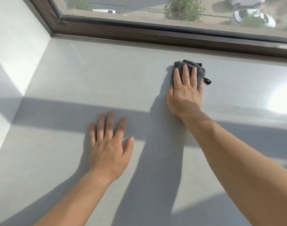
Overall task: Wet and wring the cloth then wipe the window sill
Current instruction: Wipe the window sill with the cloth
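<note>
A bunched dark grey cloth with a small hanging loop lies on the wide pale grey window sill, a little in front of the window frame. My right hand presses flat on the cloth with straight fingers, covering most of it. My left hand rests flat on the bare sill, nearer to me and to the left, fingers spread and holding nothing.
A dark brown window frame runs along the far edge of the sill. A white side wall closes the sill on the left. A wet, glaring patch shines at the right. Parked cars and bushes show through the glass.
</note>
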The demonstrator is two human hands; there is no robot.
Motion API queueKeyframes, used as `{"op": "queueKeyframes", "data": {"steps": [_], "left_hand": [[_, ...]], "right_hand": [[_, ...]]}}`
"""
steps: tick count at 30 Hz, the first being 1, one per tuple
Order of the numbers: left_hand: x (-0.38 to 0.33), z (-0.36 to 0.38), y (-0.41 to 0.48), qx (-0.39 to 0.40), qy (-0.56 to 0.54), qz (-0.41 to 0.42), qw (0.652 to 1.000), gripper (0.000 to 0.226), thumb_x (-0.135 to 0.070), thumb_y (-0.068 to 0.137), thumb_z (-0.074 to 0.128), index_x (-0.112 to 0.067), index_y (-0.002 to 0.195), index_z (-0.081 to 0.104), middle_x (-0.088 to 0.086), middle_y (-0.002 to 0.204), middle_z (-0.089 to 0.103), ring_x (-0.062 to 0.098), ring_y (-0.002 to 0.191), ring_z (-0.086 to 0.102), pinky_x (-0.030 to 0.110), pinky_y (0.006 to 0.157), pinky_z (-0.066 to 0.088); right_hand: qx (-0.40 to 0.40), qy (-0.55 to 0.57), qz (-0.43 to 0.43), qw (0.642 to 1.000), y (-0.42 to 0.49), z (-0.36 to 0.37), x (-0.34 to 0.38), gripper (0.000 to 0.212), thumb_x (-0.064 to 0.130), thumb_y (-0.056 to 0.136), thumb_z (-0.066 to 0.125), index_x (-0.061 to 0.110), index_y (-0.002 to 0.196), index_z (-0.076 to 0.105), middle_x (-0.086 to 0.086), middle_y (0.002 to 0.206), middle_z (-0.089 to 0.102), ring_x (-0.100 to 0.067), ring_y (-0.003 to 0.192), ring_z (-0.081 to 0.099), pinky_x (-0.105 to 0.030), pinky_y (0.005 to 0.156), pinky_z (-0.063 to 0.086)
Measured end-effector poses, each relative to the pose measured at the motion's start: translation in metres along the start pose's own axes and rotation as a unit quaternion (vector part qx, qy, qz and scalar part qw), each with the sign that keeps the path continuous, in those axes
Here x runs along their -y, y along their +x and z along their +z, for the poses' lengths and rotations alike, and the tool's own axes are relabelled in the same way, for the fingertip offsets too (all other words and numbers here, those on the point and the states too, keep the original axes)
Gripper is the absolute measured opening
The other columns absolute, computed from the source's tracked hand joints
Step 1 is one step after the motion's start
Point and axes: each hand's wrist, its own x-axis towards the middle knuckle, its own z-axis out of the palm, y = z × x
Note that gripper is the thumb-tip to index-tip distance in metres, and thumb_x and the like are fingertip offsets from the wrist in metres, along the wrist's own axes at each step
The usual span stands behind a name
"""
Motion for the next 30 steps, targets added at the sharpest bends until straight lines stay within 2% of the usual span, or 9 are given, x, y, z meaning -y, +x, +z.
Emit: {"op": "queueKeyframes", "data": {"steps": [3,5,7,10,12,18,20,25,30], "left_hand": [[-0.001,0.003,0.002,-0.006,0.032,-0.006,0.999,0.067,-0.052,0.093,0.03,-0.019,0.151,0.037,0.016,0.162,0.022,0.035,0.152,0.012,0.059,0.12,0.009],[-0.001,0.004,0.003,-0.007,0.042,-0.006,0.999,0.067,-0.052,0.093,0.03,-0.02,0.151,0.036,0.016,0.163,0.021,0.035,0.152,0.011,0.059,0.12,0.009],[0.0,0.006,0.004,-0.009,0.046,-0.007,0.999,0.067,-0.052,0.093,0.03,-0.021,0.152,0.034,0.015,0.163,0.019,0.034,0.152,0.01,0.058,0.12,0.008],[0.001,0.009,0.008,-0.007,0.045,-0.012,0.999,0.069,-0.053,0.093,0.028,-0.021,0.153,0.032,0.014,0.164,0.018,0.032,0.152,0.008,0.057,0.121,0.006],[0.003,0.01,0.011,-0.003,0.046,-0.018,0.999,0.069,-0.054,0.092,0.027,-0.022,0.154,0.031,0.014,0.164,0.015,0.031,0.153,0.005,0.056,0.121,0.004],[0.008,0.013,0.018,-0.003,0.037,-0.023,0.999,0.069,-0.056,0.092,0.025,-0.025,0.154,0.026,0.011,0.166,0.011,0.028,0.153,-0.001,0.055,0.121,0.0],[0.01,0.014,0.02,-0.001,0.038,-0.026,0.999,0.07,-0.057,0.092,0.024,-0.026,0.155,0.023,0.01,0.166,0.008,0.027,0.153,-0.003,0.054,0.121,-0.002],[0.012,0.015,0.022,0.001,0.034,-0.021,0.999,0.07,-0.057,0.093,0.022,-0.027,0.156,0.02,0.01,0.166,0.006,0.028,0.153,-0.005,0.054,0.121,-0.005],[0.014,0.013,0.023,0.017,0.05,-0.017,0.998,0.069,-0.058,0.095,0.016,-0.027,0.157,0.013,0.011,0.167,-0.001,0.028,0.152,-0.011,0.057,0.12,-0.006]], "right_hand": [[0.007,0.003,-0.176,0.984,-0.042,0.015,0.029,0.062,0.037,0.099,0.032,0.024,0.159,0.026,-0.001,0.169,0.016,-0.028,0.156,0.005,-0.053,0.124,0.008],[0.04,-0.004,-0.238,0.971,-0.047,0.013,0.018,0.061,0.037,0.099,0.03,0.026,0.159,0.026,0.002,0.169,0.015,-0.024,0.156,0.005,-0.048,0.125,0.007],[0.023,-0.013,-0.208,0.978,-0.034,0.009,-0.013,0.061,0.036,0.098,0.029,0.026,0.159,0.026,0.003,0.169,0.015,-0.022,0.156,0.005,-0.046,0.126,0.005],[-0.01,-0.002,-0.058,0.998,-0.014,0.002,-0.055,0.064,0.037,0.096,0.026,0.023,0.159,0.024,-0.001,0.169,0.012,-0.025,0.156,0.003,-0.051,0.125,0.005],[-0.011,0.002,-0.02,1.0,-0.019,0.005,-0.045,0.066,0.037,0.096,0.026,0.021,0.16,0.02,-0.003,0.17,0.01,-0.027,0.156,0.0,-0.053,0.124,0.003],[0.028,-0.008,-0.246,0.969,-0.091,0.027,0.008,0.062,0.034,0.098,0.032,0.018,0.158,0.029,-0.005,0.168,0.02,-0.029,0.156,0.009,-0.051,0.124,0.011],[0.036,-0.012,-0.233,0.972,-0.082,0.024,-0.01,0.062,0.035,0.098,0.029,0.021,0.159,0.027,-0.001,0.169,0.017,-0.025,0.156,0.006,-0.048,0.125,0.009],[-0.003,-0.001,-0.015,1.0,-0.079,0.021,-0.03,0.066,0.037,0.096,0.022,0.023,0.16,0.019,-0.001,0.17,0.007,-0.024,0.156,-0.003,-0.048,0.125,0.003],[0.026,-0.023,-0.205,0.978,-0.158,0.035,0.006,0.065,0.036,0.095,0.032,0.021,0.159,0.026,-0.004,0.169,0.016,-0.027,0.156,0.004,-0.047,0.125,0.011]]}}
